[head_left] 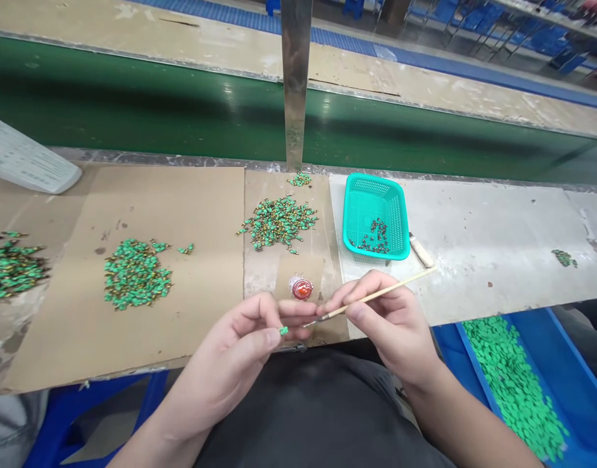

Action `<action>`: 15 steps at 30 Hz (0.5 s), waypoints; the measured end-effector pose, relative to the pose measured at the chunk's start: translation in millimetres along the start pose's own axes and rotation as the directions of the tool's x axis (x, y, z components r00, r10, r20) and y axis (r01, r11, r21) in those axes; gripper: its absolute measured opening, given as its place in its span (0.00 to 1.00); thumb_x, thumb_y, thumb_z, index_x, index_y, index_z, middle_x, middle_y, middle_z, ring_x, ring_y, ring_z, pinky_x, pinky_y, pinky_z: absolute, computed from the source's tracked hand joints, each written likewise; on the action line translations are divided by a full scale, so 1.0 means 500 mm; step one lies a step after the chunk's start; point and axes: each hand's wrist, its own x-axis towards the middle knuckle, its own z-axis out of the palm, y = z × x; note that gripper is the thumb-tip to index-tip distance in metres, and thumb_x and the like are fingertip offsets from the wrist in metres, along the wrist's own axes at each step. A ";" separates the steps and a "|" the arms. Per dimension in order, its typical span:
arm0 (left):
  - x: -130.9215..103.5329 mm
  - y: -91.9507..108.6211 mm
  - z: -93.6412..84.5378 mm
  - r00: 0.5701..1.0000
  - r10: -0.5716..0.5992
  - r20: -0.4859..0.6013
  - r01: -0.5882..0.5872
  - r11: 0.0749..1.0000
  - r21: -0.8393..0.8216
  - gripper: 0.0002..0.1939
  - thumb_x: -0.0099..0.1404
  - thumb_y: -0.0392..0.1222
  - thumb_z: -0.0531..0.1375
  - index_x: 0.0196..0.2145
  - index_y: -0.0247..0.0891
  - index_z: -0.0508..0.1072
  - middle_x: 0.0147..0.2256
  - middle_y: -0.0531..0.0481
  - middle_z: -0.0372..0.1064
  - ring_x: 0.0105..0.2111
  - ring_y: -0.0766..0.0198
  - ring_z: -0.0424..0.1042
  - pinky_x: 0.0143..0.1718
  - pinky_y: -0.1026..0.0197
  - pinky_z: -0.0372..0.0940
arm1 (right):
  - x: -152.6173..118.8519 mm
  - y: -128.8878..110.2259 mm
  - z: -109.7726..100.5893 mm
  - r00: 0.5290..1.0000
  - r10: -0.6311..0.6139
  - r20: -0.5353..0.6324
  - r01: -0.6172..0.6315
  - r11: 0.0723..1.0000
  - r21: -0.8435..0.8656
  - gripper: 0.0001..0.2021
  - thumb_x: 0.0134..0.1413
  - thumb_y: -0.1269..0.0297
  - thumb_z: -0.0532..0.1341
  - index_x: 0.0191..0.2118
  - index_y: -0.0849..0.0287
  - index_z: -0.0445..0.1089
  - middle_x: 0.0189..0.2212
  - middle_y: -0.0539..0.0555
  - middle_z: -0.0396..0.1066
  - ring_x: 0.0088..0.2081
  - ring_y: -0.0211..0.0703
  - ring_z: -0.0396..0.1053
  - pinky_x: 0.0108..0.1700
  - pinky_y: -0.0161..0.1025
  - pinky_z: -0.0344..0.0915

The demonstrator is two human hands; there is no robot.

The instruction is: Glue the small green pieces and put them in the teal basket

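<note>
Between thumb and index finger, my left hand [249, 338] pinches a small green piece [283, 331]. My right hand [386, 318] is closed on a thin paintbrush [376, 294] with a pale wooden handle. The brush tip points left and lies close to the fingers of my left hand, just right of the green piece. Just beyond the hands sits a small round container of red paint [302, 289] on cardboard. Past it lies a pile of small green, gold and dark pieces [281, 222].
A turquoise basket [401, 214] holds several small dark pieces. Beside it lies a pale-handled tool [421, 251]. More piles [136, 273] spread leftward on cardboard. A blue bin [566, 364] at lower right holds green discs. A metal post [295, 84] rises at the table's back edge.
</note>
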 end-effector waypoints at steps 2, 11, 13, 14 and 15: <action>-0.002 0.001 0.009 0.998 0.019 0.068 -0.015 0.998 -0.061 0.14 0.69 0.51 0.83 0.32 0.45 0.87 0.52 0.45 0.95 0.51 0.50 0.90 0.55 0.55 0.82 | -0.011 -0.023 0.012 1.000 -0.011 0.012 0.011 1.000 0.014 0.06 0.76 0.59 0.79 0.44 0.49 0.84 0.43 0.53 0.93 0.45 0.48 0.92 0.52 0.45 0.89; -0.020 -0.003 0.006 0.995 0.027 0.095 -0.026 0.999 -0.020 0.13 0.73 0.50 0.81 0.35 0.46 0.86 0.52 0.49 0.95 0.54 0.52 0.88 0.59 0.56 0.78 | -0.038 -0.050 0.030 0.997 -0.074 0.021 0.075 0.997 -0.031 0.08 0.76 0.71 0.77 0.50 0.48 0.87 0.47 0.51 0.93 0.49 0.44 0.91 0.56 0.40 0.88; -0.020 -0.002 0.009 0.996 0.030 0.083 -0.029 1.000 -0.010 0.13 0.73 0.50 0.81 0.35 0.46 0.85 0.51 0.49 0.94 0.54 0.51 0.89 0.59 0.55 0.78 | -0.038 -0.053 0.031 0.996 -0.084 0.022 0.085 0.994 -0.070 0.09 0.76 0.72 0.77 0.50 0.48 0.87 0.46 0.52 0.92 0.49 0.45 0.91 0.56 0.42 0.88; -0.019 -0.001 0.011 0.997 0.029 0.077 -0.029 1.000 -0.006 0.13 0.73 0.50 0.81 0.35 0.46 0.85 0.50 0.49 0.94 0.54 0.51 0.89 0.59 0.55 0.78 | -0.038 -0.055 0.031 0.996 -0.087 0.026 0.089 0.992 -0.085 0.09 0.75 0.73 0.77 0.50 0.48 0.87 0.46 0.52 0.92 0.49 0.46 0.91 0.56 0.43 0.88; -0.018 0.000 0.013 0.997 0.028 0.071 -0.028 1.000 -0.002 0.13 0.73 0.50 0.81 0.35 0.46 0.85 0.50 0.49 0.94 0.54 0.51 0.89 0.59 0.55 0.79 | -0.037 -0.057 0.031 0.996 -0.089 0.032 0.092 0.991 -0.098 0.09 0.75 0.73 0.77 0.50 0.48 0.87 0.46 0.52 0.92 0.49 0.46 0.91 0.56 0.43 0.88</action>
